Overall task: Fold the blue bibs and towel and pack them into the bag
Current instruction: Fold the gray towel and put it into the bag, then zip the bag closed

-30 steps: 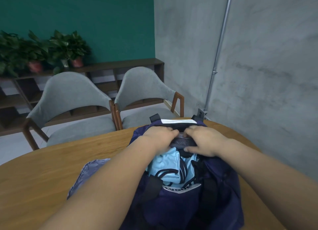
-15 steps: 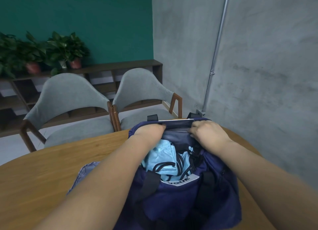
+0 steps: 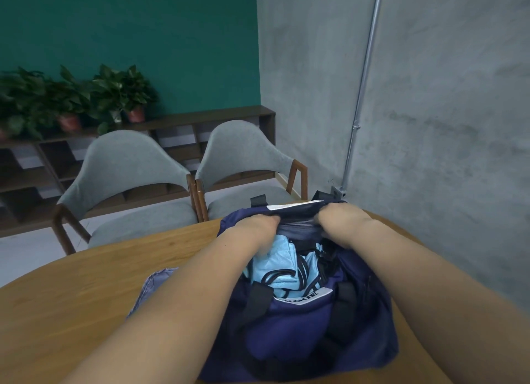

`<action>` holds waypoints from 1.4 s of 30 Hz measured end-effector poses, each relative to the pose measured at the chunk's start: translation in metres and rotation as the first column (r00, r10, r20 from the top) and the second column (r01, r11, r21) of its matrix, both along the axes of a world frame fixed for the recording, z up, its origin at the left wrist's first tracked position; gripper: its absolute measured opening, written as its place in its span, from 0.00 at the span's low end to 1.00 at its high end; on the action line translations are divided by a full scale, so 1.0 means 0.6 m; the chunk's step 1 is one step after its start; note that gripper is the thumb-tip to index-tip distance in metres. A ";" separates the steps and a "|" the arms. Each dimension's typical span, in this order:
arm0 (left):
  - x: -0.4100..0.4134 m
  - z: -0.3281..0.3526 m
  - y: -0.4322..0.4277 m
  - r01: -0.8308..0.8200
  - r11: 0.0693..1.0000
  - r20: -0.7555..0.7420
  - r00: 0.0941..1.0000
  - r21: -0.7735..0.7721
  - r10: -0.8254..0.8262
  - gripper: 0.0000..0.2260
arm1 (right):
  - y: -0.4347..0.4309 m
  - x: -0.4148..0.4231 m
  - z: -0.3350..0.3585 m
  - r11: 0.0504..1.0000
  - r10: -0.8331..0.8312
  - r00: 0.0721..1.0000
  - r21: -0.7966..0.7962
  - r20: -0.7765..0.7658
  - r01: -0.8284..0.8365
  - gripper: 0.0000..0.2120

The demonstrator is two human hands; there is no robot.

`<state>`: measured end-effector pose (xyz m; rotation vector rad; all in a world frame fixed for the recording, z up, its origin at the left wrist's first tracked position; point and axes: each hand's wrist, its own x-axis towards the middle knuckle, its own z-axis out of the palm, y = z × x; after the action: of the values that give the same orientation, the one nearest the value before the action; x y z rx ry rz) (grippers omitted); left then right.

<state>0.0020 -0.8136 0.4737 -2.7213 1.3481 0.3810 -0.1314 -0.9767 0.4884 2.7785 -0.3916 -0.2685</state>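
Gripping the bag [image 3: 301,326] at its far rim — left hand [image 3: 256,227], right hand [image 3: 339,220], fingers curled.

**Cloth, wood and concrete**

The bag [image 3: 301,326] is showing navy woven cloth, matt, with soft creases. Its straps [image 3: 342,312] are looking like black webbing, and its label [image 3: 304,296] is appearing as a smooth white patch. The bibs [image 3: 275,264] inside are looking like thin light blue cloth, matt, with dark trim. The table [image 3: 71,312] is showing warm wood with visible grain and a low satin finish. The chairs [image 3: 126,165] are wearing grey matt fabric over brown wood frames. The wall [image 3: 444,125] at the right is looking like rough, mottled concrete, and the pipe [image 3: 364,76] on it is giving a dull metal shine. The shelf [image 3: 215,115] is showing dark matt wood.
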 end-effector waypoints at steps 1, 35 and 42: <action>-0.010 0.007 0.008 0.028 1.000 0.003 1.000 0.007 -0.028 0.33 | 0.004 -0.004 0.007 1.000 0.003 1.000 0.026 0.027 -0.003 0.14; -0.114 -0.013 0.502 -0.223 0.955 0.349 0.894 -0.195 0.280 0.29 | 0.504 0.014 0.054 0.887 0.404 0.886 0.138 0.228 -0.441 0.18; -0.110 -0.021 0.607 -0.315 0.917 0.326 0.864 -0.246 0.385 0.24 | 0.593 0.057 0.033 0.846 0.478 0.862 0.175 0.168 -0.504 0.18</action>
<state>-0.0640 -0.4497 0.4610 -2.9874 0.8242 -0.2490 -0.0969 -0.6208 0.5084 2.9885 0.3567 -0.0195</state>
